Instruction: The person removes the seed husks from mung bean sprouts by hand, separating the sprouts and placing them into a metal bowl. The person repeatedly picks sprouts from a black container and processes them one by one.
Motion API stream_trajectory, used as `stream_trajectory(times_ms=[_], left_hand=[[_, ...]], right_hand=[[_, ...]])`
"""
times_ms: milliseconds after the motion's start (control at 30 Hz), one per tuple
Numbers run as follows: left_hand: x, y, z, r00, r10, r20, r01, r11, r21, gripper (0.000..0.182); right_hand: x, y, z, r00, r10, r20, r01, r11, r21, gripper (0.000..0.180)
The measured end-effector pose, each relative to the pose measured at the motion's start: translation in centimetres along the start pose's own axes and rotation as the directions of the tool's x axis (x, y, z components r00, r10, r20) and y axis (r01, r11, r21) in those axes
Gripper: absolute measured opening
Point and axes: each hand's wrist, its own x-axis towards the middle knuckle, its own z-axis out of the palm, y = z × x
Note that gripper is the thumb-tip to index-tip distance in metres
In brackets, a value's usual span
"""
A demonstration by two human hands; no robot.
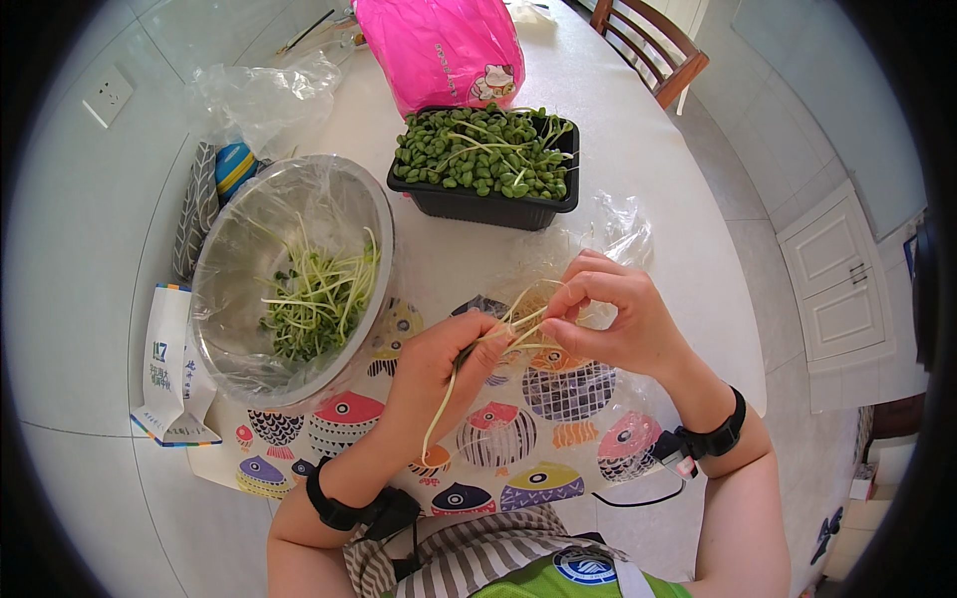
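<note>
My left hand (456,366) is closed around a small bunch of pale-stemmed sprouts (527,336), their stem ends fanning out to the right. One long stem hangs down below that hand. With thumb and forefinger, my right hand (613,314) pinches at the stem ends of the same sprouts. Beneath both hands lies a tangle of thin, light-brown roots (529,310) on clear plastic. To the left, a metal bowl (224,299) lined with clear plastic film holds a heap of sprouts (318,299). A black plastic tray (478,205) full of upright green sprouts (486,149) stands beyond my hands.
Behind the tray sits a bright pink plastic bag (448,52). Crumpled clear plastic (262,101) lies at the back left. A white paper bag (176,366) stands left of the bowl. A wooden chair (658,52) is at the table's far right. Fish-patterned cloth (497,437) covers the near edge.
</note>
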Motion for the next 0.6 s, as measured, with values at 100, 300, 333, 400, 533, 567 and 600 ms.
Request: stream_trajectory(times_ms=[100, 300, 333, 400, 533, 567, 600], left_hand=[[0.31, -0.28, 0.07, 0.989, 0.145, -0.006, -0.145, 0.989, 0.017, 0.016], [0.27, -0.55, 0.05, 0.987, 0.162, 0.017, -0.163, 0.986, 0.041, 0.019], [0.27, -0.55, 0.03, 0.988, 0.153, 0.022, -0.153, 0.987, 0.039, 0.019], [0.33, -0.56, 0.01, 0.988, 0.156, 0.025, -0.156, 0.987, 0.032, 0.019], [0.34, -0.68, 0.02, 0.993, 0.114, 0.035, -0.114, 0.993, 0.013, 0.018], [0.34, -0.75, 0.03, 0.989, 0.145, 0.030, -0.145, 0.989, 0.020, 0.018], [0.35, -0.83, 0.03, 0.987, 0.160, 0.028, -0.161, 0.987, 0.023, 0.017]], right_hand=[[-0.18, 0.15, -0.15, 0.993, 0.113, 0.018, -0.114, 0.993, 0.043, 0.012], [-0.39, 0.23, -0.40, 0.868, 0.437, 0.236, -0.495, 0.718, 0.490, 0.010], [-0.39, 0.19, -0.43, 0.830, 0.474, 0.294, -0.552, 0.618, 0.560, 0.009], [-0.31, 0.18, -0.38, 0.821, 0.465, 0.332, -0.562, 0.555, 0.613, 0.009], [-0.42, 0.17, -0.60, 0.763, 0.448, 0.467, -0.628, 0.338, 0.701, 0.011], [-0.46, 0.23, -0.65, 0.737, 0.470, 0.487, -0.656, 0.320, 0.684, 0.012], [-0.50, 0.30, -0.73, 0.718, 0.477, 0.508, -0.675, 0.295, 0.677, 0.012]])
